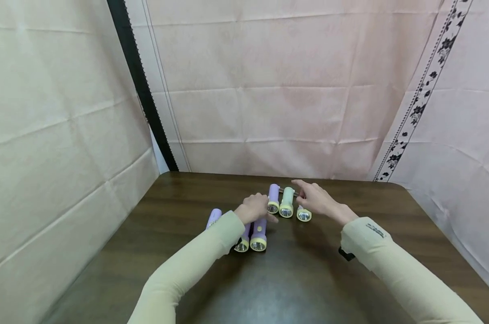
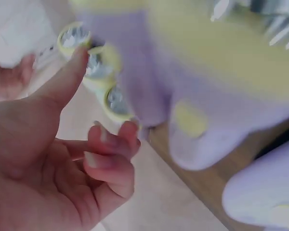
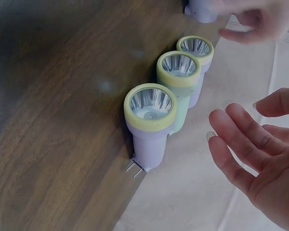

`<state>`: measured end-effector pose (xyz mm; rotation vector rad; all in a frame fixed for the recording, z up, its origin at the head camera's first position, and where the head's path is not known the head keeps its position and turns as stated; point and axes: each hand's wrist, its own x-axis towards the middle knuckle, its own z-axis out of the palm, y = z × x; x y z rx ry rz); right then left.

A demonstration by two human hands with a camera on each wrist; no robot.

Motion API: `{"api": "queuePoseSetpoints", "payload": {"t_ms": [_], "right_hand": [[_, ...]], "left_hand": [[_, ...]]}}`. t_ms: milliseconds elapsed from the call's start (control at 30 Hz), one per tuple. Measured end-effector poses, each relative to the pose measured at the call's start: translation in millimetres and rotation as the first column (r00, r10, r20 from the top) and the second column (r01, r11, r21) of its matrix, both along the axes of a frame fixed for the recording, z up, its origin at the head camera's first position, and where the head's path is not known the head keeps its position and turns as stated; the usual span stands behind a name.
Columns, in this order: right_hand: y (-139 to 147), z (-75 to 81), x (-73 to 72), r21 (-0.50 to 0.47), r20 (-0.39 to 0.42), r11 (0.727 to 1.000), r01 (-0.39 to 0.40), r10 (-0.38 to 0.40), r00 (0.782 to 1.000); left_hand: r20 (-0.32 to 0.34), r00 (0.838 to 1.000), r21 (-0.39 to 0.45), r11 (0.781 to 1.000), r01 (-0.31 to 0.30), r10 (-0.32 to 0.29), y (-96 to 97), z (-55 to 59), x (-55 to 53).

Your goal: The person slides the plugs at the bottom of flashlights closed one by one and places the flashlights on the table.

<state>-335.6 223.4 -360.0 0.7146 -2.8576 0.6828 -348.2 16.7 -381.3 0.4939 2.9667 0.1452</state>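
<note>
A row of three flashlights stands near the table's far side: a purple one (image 1: 273,194), a mint green one (image 1: 286,202) and another with a yellow rim (image 1: 303,215), partly hidden by my right hand (image 1: 317,198). In the right wrist view, this nearest purple flashlight (image 3: 149,139) shows two metal prongs at its tail. My right hand's fingers are relaxed and hold nothing. Over a second group of purple flashlights (image 1: 258,234) hovers my left hand (image 1: 251,208), thumb out and fingers loosely bent around nothing. It partly covers that group.
Another purple flashlight (image 1: 214,216) lies left of my left forearm, its head hidden by the sleeve. The brown wooden table (image 1: 293,279) has rounded far corners. Pale cloth (image 1: 268,112) hangs behind it and on both sides.
</note>
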Motion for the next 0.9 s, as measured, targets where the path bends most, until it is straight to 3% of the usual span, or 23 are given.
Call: {"api": "queuePoseSetpoints", "payload": {"t_ms": [100, 333, 433, 633, 900], "right_hand": [[2.5, -2.0, -0.5, -0.003, -0.002, 1.000, 0.003, -0.003, 1.000], [5.8, -3.9, -1.8, 0.012, -0.022, 1.000, 0.010, -0.010, 1.000], [6.9, -4.8, -1.3, 0.008, -0.030, 1.000, 0.012, -0.011, 0.999], [13.1, -11.1, -3.8, 0.013, -0.061, 1.000, 0.013, -0.012, 0.998], [22.8, -13.0, -6.2, 0.016, -0.028, 1.000, 0.024, -0.024, 0.999]], "left_hand": [[-0.021, 1.000, 0.071, 0.997, -0.017, 0.018, 3.7, 3.4, -18.3], [-0.074, 0.996, 0.126, 0.991, -0.043, 0.053, 13.8, 2.7, -57.6], [-0.061, 0.996, 0.114, 0.992, -0.059, 0.066, 20.7, 1.9, -64.1], [-0.016, 0.995, 0.098, 0.990, -0.097, 0.099, 35.9, -12.1, -76.6], [0.029, 0.992, 0.118, 0.985, -0.124, 0.122, 50.3, -23.3, -88.2]]}}
